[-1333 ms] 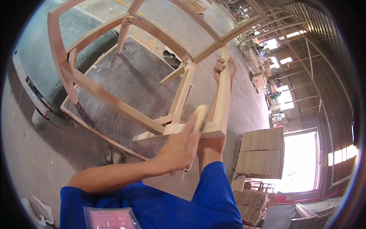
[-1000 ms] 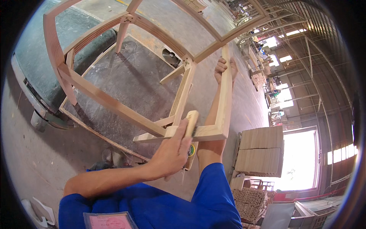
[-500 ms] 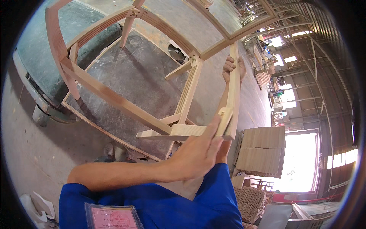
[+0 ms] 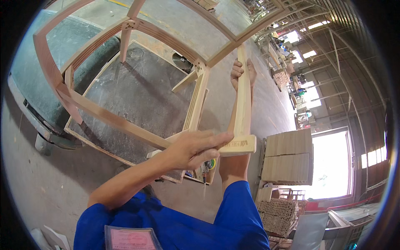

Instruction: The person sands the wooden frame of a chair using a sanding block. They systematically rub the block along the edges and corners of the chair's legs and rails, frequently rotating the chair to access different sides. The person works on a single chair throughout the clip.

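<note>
A bare wooden chair frame (image 4: 112,115) stands tilted in front of me on a dark-topped stand. My left hand (image 4: 185,151) comes in from the lower left, its fingers closed on a pale sanding block (image 4: 243,144) with printing on its side. That block lies crosswise over the near end of a long rail (image 4: 242,110) at the frame's right side. Farther up the same rail, my right hand (image 4: 237,75) is wrapped round it, fingers on the left and thumb on the right. The block's underside is hidden from view.
Under the frame is the stand's dark top (image 4: 143,89) with a raised wooden rim. A round saw blade (image 4: 182,61) shows at its far corner. To the left is a greenish padded bench (image 4: 29,79). Stacked boards (image 4: 287,156) stand right, near a bright doorway (image 4: 333,162).
My left hand has turned the sanding block from lying along the rail to lying across its near end. My right hand keeps its hold. The whole scene has shifted left in the view.
</note>
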Demonstrator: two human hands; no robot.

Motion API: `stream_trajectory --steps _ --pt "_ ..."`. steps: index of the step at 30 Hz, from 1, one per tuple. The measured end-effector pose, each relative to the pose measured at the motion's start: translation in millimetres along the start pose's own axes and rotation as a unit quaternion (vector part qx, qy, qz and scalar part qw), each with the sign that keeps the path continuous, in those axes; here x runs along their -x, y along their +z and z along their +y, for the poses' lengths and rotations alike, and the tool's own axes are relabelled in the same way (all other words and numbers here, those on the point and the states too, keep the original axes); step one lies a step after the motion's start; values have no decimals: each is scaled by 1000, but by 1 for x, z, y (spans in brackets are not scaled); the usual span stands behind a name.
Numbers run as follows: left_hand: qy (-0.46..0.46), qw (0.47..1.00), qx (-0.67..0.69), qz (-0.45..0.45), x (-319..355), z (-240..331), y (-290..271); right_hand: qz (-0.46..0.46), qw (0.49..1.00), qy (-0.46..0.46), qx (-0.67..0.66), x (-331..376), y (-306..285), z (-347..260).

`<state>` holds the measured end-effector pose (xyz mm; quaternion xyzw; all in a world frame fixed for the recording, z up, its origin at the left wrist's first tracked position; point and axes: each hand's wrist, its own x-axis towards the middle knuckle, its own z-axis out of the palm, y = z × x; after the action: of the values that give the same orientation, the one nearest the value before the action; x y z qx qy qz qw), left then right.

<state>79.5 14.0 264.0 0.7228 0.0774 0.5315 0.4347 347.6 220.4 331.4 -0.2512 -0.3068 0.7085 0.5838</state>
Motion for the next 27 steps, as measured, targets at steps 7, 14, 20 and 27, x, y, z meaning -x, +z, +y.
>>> stream_trajectory --steps 7,14,20,27 --pt "-11 974 225 -2 -22 -34 13 16 1000 24 -2 -2 1 6" --pt "20 972 229 49 -50 -51 11 7 999 38 -16 -5 2 3" --pt "-1 990 130 -60 -15 -51 2 -4 999 31 -13 0 -4 -2" --pt "11 967 254 -36 -36 -32 -4 9 999 38 -22 -1 -6 0"
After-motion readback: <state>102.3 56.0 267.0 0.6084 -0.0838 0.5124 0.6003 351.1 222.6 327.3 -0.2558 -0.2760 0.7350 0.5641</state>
